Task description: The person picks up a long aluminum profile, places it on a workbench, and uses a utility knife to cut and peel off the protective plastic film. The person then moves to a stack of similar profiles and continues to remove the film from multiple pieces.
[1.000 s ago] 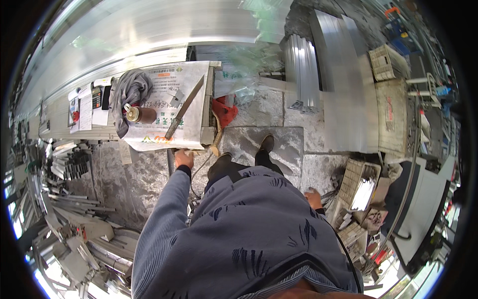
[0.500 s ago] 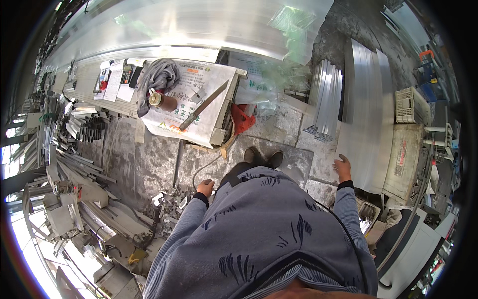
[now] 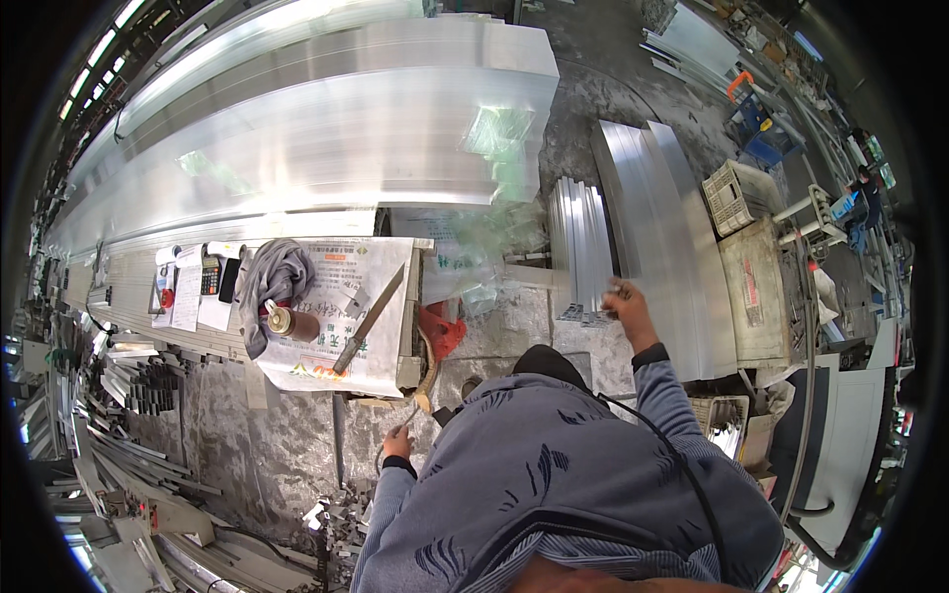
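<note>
My right hand (image 3: 629,304) reaches forward over the near ends of a bundle of silver metal profiles (image 3: 581,242). Its fingers are bent and apart, and it holds nothing I can see; contact with the profiles cannot be made out. Low on my left, my left hand (image 3: 398,445) is curled closed. A thin cable passes by its fingers, and whether they grip anything is hidden. Ahead of that hand is a paper-covered bench end with a long flat blade-like bar (image 3: 370,321), a brown lidded jar (image 3: 293,322) and a grey cloth (image 3: 277,282).
Wide metal sheets (image 3: 326,148) fill the far left. Long panels (image 3: 672,252) lie right of the profiles, beside a cream crate (image 3: 739,198). A red plastic piece (image 3: 442,328) hangs by the bench corner. Metal offcuts (image 3: 341,514) litter the floor at left. A calculator (image 3: 211,277) lies on the bench.
The view has shifted, and I am now closer to the profile bundle. My right hand has moved forward and left, from beside the panels to the bundle's near ends. My left hand stays low.
</note>
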Demonstrator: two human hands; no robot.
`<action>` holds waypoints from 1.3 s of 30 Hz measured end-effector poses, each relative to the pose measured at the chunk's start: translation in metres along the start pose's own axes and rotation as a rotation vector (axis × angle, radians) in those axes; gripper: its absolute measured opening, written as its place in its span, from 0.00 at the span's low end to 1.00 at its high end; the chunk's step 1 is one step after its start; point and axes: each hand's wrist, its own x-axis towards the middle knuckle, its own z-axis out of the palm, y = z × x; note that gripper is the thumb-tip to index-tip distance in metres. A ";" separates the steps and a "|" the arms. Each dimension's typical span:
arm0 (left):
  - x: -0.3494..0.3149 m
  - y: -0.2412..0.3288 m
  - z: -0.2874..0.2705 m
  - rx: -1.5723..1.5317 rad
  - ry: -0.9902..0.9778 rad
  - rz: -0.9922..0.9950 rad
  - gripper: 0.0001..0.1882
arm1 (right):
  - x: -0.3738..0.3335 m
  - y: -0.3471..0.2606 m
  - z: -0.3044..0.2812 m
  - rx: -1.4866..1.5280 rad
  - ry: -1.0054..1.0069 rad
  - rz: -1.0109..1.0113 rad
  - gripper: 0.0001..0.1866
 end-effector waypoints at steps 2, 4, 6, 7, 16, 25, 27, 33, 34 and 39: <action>-0.004 -0.022 -0.010 0.244 0.005 0.052 0.24 | 0.023 -0.055 0.008 0.151 -0.023 -0.102 0.24; -0.015 -0.048 -0.011 0.108 0.024 -0.100 0.26 | 0.050 -0.110 0.016 0.251 -0.101 -0.224 0.21; -0.031 -0.068 -0.017 0.594 -0.068 0.235 0.25 | 0.084 -0.159 0.024 0.336 -0.196 -0.343 0.19; -0.035 -0.070 -0.022 1.240 -0.075 0.597 0.24 | 0.103 -0.179 0.030 0.405 -0.266 -0.417 0.18; -0.128 -0.082 0.097 0.362 0.258 0.042 0.27 | 0.301 -0.299 0.113 0.614 -0.397 -0.436 0.25; -0.173 -0.086 0.229 0.136 0.403 -0.030 0.29 | 0.370 -0.336 0.146 0.516 -0.578 -0.200 0.24; -0.182 -0.091 0.245 0.116 0.413 -0.046 0.29 | 0.375 -0.336 0.150 0.566 -0.677 -0.173 0.25; -0.182 -0.091 0.279 0.146 0.453 -0.076 0.30 | 0.392 -0.322 0.151 0.622 -0.728 -0.147 0.29; -0.177 -0.088 0.285 0.209 0.468 -0.085 0.30 | 0.396 -0.318 0.150 0.639 -0.759 -0.156 0.29; -0.167 -0.071 0.289 0.105 0.459 -0.028 0.30 | 0.421 -0.295 0.152 0.611 -0.760 -0.200 0.32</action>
